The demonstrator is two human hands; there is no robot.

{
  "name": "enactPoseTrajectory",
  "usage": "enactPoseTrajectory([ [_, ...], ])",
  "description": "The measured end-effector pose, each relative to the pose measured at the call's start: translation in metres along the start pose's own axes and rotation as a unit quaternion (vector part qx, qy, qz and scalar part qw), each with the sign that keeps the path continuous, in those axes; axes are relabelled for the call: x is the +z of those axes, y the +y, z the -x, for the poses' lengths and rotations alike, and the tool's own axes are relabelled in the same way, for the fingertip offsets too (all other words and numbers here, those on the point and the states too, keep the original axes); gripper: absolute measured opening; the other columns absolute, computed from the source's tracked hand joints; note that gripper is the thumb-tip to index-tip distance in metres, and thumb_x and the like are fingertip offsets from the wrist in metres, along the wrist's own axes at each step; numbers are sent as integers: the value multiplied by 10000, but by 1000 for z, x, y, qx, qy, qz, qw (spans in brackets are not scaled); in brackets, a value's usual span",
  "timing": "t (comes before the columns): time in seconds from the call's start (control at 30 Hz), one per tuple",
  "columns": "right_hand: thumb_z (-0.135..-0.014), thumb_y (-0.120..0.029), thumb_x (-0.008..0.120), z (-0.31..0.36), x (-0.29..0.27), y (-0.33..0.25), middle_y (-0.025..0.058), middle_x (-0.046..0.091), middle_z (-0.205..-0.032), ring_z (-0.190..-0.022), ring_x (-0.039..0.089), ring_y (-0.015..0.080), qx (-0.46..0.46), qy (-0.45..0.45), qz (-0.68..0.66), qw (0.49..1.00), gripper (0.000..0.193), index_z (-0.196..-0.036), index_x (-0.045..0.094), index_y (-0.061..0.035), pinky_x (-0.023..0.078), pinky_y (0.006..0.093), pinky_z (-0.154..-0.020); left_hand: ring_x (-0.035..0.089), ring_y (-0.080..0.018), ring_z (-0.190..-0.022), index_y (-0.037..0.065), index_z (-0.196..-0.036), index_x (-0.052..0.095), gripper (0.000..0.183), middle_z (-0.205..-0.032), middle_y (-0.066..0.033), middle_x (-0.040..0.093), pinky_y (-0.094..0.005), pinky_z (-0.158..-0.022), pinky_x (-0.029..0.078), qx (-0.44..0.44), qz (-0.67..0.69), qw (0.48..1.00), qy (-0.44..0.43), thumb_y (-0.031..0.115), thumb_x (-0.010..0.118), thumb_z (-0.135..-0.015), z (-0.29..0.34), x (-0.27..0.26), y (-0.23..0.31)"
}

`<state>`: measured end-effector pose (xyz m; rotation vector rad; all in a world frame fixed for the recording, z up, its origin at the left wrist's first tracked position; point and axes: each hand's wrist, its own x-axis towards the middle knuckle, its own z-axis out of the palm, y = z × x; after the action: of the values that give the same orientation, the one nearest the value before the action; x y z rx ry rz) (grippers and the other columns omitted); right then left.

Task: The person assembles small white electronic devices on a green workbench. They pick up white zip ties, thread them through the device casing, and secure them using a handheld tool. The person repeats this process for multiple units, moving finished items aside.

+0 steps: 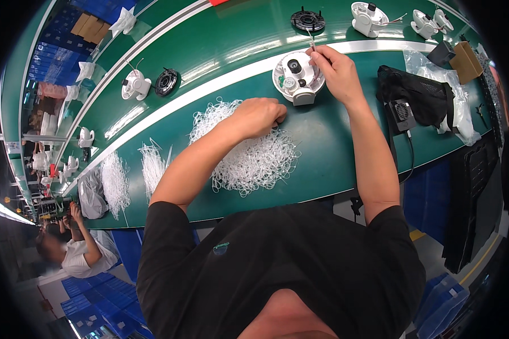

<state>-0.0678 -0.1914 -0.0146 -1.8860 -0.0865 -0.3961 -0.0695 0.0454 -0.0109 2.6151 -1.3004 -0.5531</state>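
Note:
In front of me stands an open white camera housing (307,98), a black lens and a small green circuit board showing inside it. My right hand (335,72) pinches the thin cable (313,40) that rises from its upper right edge. My left hand (259,117) is over the upper part of a heap of thin white looped ties (255,165), just left of the housing. Its fingers are curled together, with something small and dark near the tips; what they hold is hidden.
Beyond the white rail lie a black round base (308,21) and another white camera unit (370,20). To the right are a black mesh bag (415,96), a small black device (402,114) and a cardboard box (465,62). More white ties (115,183) lie left. A person (87,251) works farther left.

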Motion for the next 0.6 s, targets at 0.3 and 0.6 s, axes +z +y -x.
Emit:
enactPoseTrajectory([
  [0.3,-1000,-212,575,0,1,0,55,698,-836,-806,631,104,-5,5,2,1000,269,-1091,696,11,496,258,-723,637,-359,-923,36,-967,632,105,-941,-131,651,-457,-760,508,34,28,998,40,49,640,-863,9,5,-5],
  [0.6,-989,-231,568,1,0,1,108,723,-857,-759,665,160,-12,7,2,1000,277,-1103,694,-12,510,300,-699,642,-312,-911,42,-1011,656,230,-953,-115,653,-420,-776,507,43,119,992,-19,142,747,-825,24,-18,-12],
])
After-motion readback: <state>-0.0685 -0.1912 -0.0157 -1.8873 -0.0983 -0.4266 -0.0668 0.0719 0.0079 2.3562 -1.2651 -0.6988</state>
